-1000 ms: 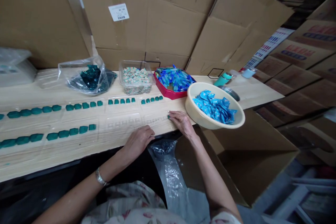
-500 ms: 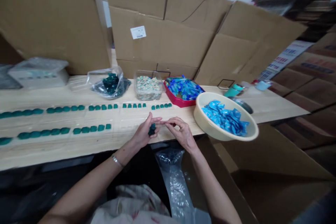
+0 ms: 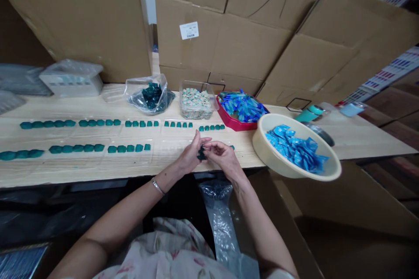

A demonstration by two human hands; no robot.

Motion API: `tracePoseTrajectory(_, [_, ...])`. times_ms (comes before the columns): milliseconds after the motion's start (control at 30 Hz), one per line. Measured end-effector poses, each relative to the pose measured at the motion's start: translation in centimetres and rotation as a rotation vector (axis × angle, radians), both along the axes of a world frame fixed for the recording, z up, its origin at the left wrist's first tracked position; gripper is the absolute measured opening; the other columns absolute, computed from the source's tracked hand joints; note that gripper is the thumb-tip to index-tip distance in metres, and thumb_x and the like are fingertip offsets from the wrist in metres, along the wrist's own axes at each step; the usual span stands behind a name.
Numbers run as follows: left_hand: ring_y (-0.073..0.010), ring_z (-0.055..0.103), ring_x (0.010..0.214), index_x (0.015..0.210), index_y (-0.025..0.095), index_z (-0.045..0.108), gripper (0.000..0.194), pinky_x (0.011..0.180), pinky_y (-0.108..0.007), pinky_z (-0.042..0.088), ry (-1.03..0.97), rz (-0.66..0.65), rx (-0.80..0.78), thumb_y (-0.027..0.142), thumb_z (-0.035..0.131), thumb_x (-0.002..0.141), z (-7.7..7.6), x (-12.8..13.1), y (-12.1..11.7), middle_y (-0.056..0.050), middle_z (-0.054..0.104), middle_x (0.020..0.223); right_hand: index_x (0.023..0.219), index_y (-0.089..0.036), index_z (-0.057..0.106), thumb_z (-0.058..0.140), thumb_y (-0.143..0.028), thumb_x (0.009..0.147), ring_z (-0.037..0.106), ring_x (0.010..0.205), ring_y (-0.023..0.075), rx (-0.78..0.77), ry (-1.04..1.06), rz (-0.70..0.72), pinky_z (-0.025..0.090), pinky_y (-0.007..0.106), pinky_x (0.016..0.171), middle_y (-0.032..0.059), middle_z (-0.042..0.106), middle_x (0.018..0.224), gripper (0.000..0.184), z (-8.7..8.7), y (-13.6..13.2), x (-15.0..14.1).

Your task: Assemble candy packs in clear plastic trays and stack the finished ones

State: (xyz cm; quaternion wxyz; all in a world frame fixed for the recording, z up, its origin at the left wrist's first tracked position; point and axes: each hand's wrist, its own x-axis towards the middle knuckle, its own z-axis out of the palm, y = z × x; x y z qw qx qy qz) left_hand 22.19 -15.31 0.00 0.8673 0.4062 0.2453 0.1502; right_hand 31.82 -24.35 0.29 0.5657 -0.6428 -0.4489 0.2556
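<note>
My left hand (image 3: 191,153) is half curled, palm up, cupped around a few small dark green pieces (image 3: 200,152). Thumb and fingertips of my right hand (image 3: 224,157) pinch at these pieces, over the front edge of the table. Just past my right knuckles, a single green piece (image 3: 232,147) shows in a clear plastic tray largely hidden by the hands. Left of my hands lies a clear tray (image 3: 162,146) with no green in it. Two rows of trays hold green pieces, such as the front group (image 3: 129,148) and the back group (image 3: 178,124).
Along the back stand a plastic bag of green pieces (image 3: 152,96), a clear box of small pale pieces (image 3: 196,100) and a red tray of blue sticks (image 3: 242,107). A cream basin (image 3: 262,148) with blue packets overhangs the front edge at right. Cardboard (image 3: 196,56) walls the back.
My right hand has left the tray at the right, where one green piece now lies, and come to my left palm. My left hand has turned up, showing green pieces. The view has shifted left.
</note>
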Motion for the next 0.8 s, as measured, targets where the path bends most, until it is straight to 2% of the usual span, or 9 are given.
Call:
tracePoseTrajectory(100, [-0.0115,0.052,0.068,0.095,0.015,0.062,0.057,0.052,-0.019,0.039,-0.064,-0.013,-0.060,0.066,0.044,0.077,-0.2,0.0,-0.1,-0.005,0.059,0.082,0.085,-0.018,0.066,0.071,-0.031,0.066,0.061,0.066,0.0128,0.058,0.169,-0.070,0.051,0.026,0.064,0.0019,0.068,0.078,0.024,-0.1,0.3,0.5])
tracePoseTrajectory(167, [-0.0089,0.050,0.064,0.090,0.015,0.061,0.048,0.051,-0.018,0.037,-0.098,-0.003,-0.047,0.060,0.053,0.076,-0.4,-0.1,-0.2,-0.003,0.057,0.080,0.085,-0.018,0.066,0.072,-0.031,0.066,0.062,0.065,0.0127,0.092,0.224,-0.136,0.052,0.026,0.065,0.0015,0.068,0.077,0.024,-0.3,0.5,0.8])
tracePoseTrajectory(300, [-0.0045,0.042,0.053,0.089,0.016,0.056,0.034,0.045,-0.016,0.029,-0.127,0.019,0.188,0.044,0.065,0.073,-1.3,-0.2,-0.1,0.003,0.051,0.068,0.084,-0.018,0.067,0.071,-0.032,0.068,0.060,0.059,0.0114,0.132,0.257,-0.188,0.052,0.027,0.064,0.0005,0.067,0.071,0.022,-0.7,0.7,1.3])
tracePoseTrajectory(400, [-0.0032,0.034,0.043,0.086,0.017,0.053,0.030,0.040,-0.017,0.025,-0.041,0.075,0.390,0.041,0.065,0.072,-1.8,-0.2,0.1,0.007,0.043,0.059,0.088,-0.017,0.069,0.069,-0.035,0.070,0.062,0.063,0.0140,0.106,0.161,-0.189,0.054,0.030,0.066,0.0026,0.068,0.073,0.025,-1.0,0.5,1.5])
tracePoseTrajectory(567, [-0.0065,0.037,0.043,0.087,0.017,0.057,0.027,0.042,-0.019,0.031,0.048,0.097,0.626,0.043,0.053,0.080,-1.7,-0.3,0.5,0.007,0.041,0.052,0.094,-0.020,0.070,0.066,-0.032,0.074,0.065,0.078,0.0164,0.115,-0.092,-0.212,0.054,0.029,0.072,0.0059,0.067,0.090,0.024,-1.1,0.0,1.5])
tracePoseTrajectory(700, [-0.0078,0.041,0.046,0.087,0.017,0.061,0.026,0.046,-0.020,0.034,0.086,0.130,0.830,0.041,0.051,0.081,-1.3,-0.5,0.8,0.004,0.050,0.056,0.094,-0.021,0.070,0.062,-0.031,0.078,0.064,0.073,0.0149,0.118,-0.099,-0.177,0.055,0.028,0.069,0.0051,0.067,0.089,0.020,-1.1,-0.2,1.5])
tracePoseTrajectory(800, [-0.0088,0.044,0.047,0.087,0.018,0.062,0.027,0.048,-0.021,0.036,0.096,0.101,0.902,0.040,0.047,0.084,-1.1,-0.6,1.0,0.003,0.055,0.060,0.093,-0.022,0.070,0.061,-0.031,0.079,0.064,0.069,0.0141,0.130,-0.100,-0.155,0.054,0.028,0.068,0.0042,0.067,0.088,0.019,-1.1,-0.3,1.6])
